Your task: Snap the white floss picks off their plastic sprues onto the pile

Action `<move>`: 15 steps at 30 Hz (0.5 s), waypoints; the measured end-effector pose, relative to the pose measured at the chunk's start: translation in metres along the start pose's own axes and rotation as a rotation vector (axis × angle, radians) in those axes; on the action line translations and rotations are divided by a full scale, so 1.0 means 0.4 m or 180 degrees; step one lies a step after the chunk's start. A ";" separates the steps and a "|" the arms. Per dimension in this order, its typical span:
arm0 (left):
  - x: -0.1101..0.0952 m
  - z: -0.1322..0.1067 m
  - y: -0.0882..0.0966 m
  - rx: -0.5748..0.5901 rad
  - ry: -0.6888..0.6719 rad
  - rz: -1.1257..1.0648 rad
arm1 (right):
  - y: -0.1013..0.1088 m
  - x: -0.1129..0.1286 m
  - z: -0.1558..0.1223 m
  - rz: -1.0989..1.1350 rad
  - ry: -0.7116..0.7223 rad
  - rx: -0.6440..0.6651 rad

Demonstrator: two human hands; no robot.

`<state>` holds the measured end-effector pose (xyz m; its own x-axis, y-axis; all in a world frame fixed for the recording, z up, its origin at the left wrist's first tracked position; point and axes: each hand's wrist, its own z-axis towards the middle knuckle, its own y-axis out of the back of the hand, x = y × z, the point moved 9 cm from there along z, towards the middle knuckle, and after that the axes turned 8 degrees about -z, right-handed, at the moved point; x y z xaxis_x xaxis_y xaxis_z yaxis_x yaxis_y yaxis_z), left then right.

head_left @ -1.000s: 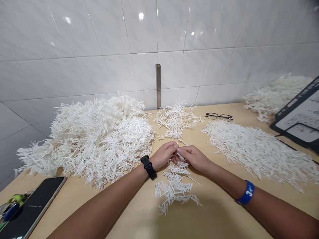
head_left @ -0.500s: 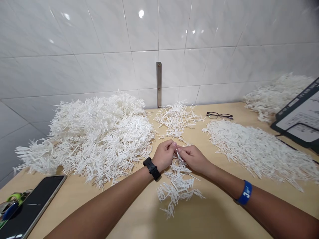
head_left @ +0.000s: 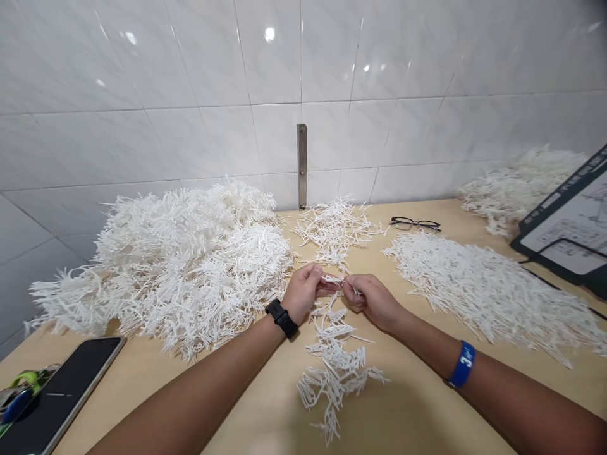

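Observation:
My left hand [head_left: 303,292], with a black watch on its wrist, is closed on a few thin white strands [head_left: 332,279] stretched between the two hands. My right hand [head_left: 370,299], with a blue wristband behind it, is curled in a pinch on the other end of them. Beneath and in front of the hands lies a loose trail of white strand clusters [head_left: 339,357] on the wooden table [head_left: 265,404]. A small heap of separate strands [head_left: 334,230] lies just beyond the hands. The right fingertips are partly hidden.
A large pile of white strands [head_left: 190,265] fills the left side. A flatter pile [head_left: 484,291] spreads on the right, with glasses [head_left: 415,224] behind it. A dark printed board [head_left: 569,221] leans at far right by another heap [head_left: 521,186]. A phone [head_left: 66,392] and keys [head_left: 23,392] lie front left.
My hands have drawn slightly apart, and the strands between them now show. The trail of clusters reaches a little nearer to me. The view has tilted slightly upward.

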<state>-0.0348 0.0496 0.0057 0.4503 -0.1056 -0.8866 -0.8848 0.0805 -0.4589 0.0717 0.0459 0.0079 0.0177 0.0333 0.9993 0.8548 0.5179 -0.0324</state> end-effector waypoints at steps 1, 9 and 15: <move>-0.007 -0.003 -0.011 0.0103 -0.0107 0.0130 | 0.003 -0.011 0.002 0.0380 -0.0182 0.0017; -0.038 -0.015 -0.036 0.0331 -0.0501 0.0746 | -0.008 -0.032 -0.011 0.1366 -0.0940 0.0310; -0.039 -0.017 -0.046 0.0367 -0.0613 0.1220 | -0.009 -0.050 -0.013 0.0850 -0.1018 0.0222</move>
<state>-0.0264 0.0430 0.0282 0.1159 0.1393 -0.9834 -0.9780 0.1890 -0.0885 0.0709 0.0390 -0.0119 0.0625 0.4320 0.8997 0.8047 0.5114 -0.3015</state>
